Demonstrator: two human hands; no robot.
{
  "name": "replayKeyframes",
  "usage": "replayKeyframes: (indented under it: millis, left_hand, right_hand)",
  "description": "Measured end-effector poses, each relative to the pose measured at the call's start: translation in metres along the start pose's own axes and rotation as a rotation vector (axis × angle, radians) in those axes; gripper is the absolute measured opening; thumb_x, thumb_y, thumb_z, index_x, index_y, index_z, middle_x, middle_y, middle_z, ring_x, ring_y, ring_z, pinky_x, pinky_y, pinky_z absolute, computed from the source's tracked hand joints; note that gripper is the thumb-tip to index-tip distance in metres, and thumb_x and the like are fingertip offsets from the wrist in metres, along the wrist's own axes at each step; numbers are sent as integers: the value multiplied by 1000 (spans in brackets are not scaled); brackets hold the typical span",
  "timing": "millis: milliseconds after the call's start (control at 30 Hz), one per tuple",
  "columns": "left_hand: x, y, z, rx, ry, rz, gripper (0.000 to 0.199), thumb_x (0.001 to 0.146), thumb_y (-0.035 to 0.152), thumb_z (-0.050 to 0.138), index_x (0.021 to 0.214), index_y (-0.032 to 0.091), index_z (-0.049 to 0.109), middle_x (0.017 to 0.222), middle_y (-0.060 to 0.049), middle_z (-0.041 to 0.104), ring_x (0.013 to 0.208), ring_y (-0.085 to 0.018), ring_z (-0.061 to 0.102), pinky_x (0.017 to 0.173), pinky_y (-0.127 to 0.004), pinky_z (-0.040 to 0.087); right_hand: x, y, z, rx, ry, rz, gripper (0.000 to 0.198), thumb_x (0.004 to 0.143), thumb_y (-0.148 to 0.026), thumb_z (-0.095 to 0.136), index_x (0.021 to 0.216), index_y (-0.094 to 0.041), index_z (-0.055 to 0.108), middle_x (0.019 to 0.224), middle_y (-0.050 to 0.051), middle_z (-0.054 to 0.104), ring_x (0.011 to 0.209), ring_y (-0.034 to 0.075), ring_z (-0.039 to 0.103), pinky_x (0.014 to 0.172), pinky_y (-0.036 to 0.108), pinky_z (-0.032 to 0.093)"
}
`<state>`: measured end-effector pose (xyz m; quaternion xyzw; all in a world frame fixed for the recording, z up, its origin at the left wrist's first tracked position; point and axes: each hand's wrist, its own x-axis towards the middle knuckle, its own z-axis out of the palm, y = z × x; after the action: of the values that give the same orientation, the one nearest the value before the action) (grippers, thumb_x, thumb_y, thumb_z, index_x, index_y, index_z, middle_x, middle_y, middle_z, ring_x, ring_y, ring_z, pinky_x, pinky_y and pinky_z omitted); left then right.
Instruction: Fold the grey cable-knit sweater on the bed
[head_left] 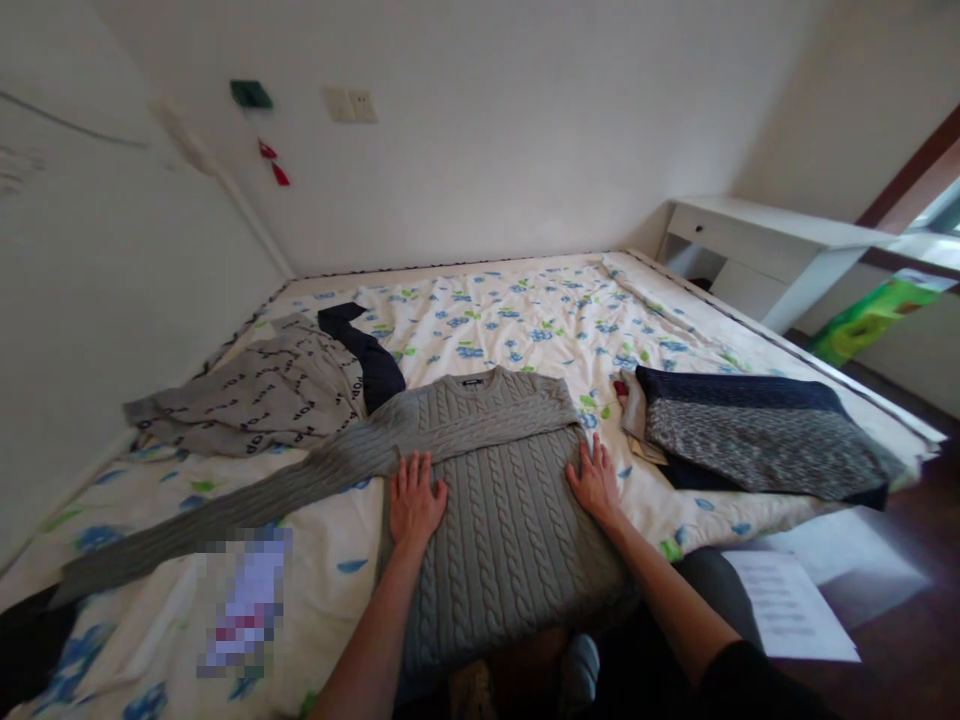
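Observation:
A grey cable-knit sweater (495, 500) lies flat on the bed, neck toward the wall. One sleeve is folded across its chest; the other stretches out to the lower left. My left hand (414, 500) presses flat on the sweater's left side, fingers apart. Flat on the sweater's right edge rests my right hand (596, 482), fingers also spread. Neither hand grips anything.
The bed has a white sheet with blue flowers (525, 320). A grey patterned garment (262, 395) and a dark piece (367, 355) lie at left. Folded dark and speckled clothes (757, 435) sit at right. A white desk (765, 250) stands in the corner; a paper sheet (787, 605) lies on the floor.

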<state>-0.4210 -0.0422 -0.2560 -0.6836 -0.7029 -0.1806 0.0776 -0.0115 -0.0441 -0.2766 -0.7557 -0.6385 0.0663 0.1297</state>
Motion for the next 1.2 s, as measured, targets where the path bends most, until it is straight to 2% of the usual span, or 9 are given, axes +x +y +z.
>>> replayKeyframes:
  millis: [167,267,500,733,800,900,1000,1100,1200]
  left_hand:
    - [4,0,4,-36,4,-12,75,103,36,51,174,12,49,182,-18,44,173,-40,30,140,-63,28]
    - [4,0,3,-36,-11,-22,75,104,36,50,174,11,48,183,-18,42,173,-40,31,141,-62,28]
    - [1,1,1,-26,-53,-54,77,103,35,53,175,9,46,183,-19,41,173,-39,32,140,-60,30]
    - [2,0,3,-46,-60,-79,80,102,37,53,175,6,44,182,-20,44,172,-39,35,140,-56,31]
    - [3,-1,4,-49,-59,-84,80,102,37,52,175,6,44,181,-20,44,171,-40,36,140,-57,30]
    - [4,-1,5,-54,-54,-85,79,103,38,51,175,6,44,181,-19,45,171,-40,36,140,-57,30]
    - [4,-1,6,-68,-48,-86,80,102,38,51,175,6,44,181,-20,46,171,-39,36,140,-57,30]
    - [5,-2,7,-82,-39,-84,80,101,38,51,174,6,44,180,-20,47,171,-40,36,140,-58,29]
    - [4,-3,9,-93,-27,-86,80,102,39,51,174,4,44,179,-22,48,171,-40,37,140,-58,30]
  right_hand:
    - [46,-13,-12,-16,-31,-138,69,103,-33,55,172,-22,56,193,5,10,176,43,14,139,55,24]
    - [76,-17,-10,-18,-24,-184,56,102,-31,56,154,-22,72,192,4,16,175,43,15,139,58,21]
    - [90,3,25,72,121,86,54,104,-40,52,141,-8,77,184,23,33,166,43,34,135,59,29]
    - [99,10,29,220,192,202,54,101,-41,54,131,-7,83,174,28,48,161,40,44,133,53,34]
    - [105,14,23,324,178,203,50,98,-42,54,121,-12,87,163,24,61,154,37,53,128,49,41]
    - [118,26,11,460,168,276,56,102,-45,43,112,-16,89,124,18,83,124,33,74,107,41,56]
    - [140,32,-2,456,182,299,54,102,-44,44,111,-14,89,100,15,85,99,32,78,93,39,59]
    - [170,24,-14,397,193,86,49,99,-32,53,132,-15,83,125,16,82,111,29,76,104,38,58]
    - [202,11,-22,238,147,-113,59,100,-18,50,155,-19,72,155,15,68,130,27,69,119,37,52]
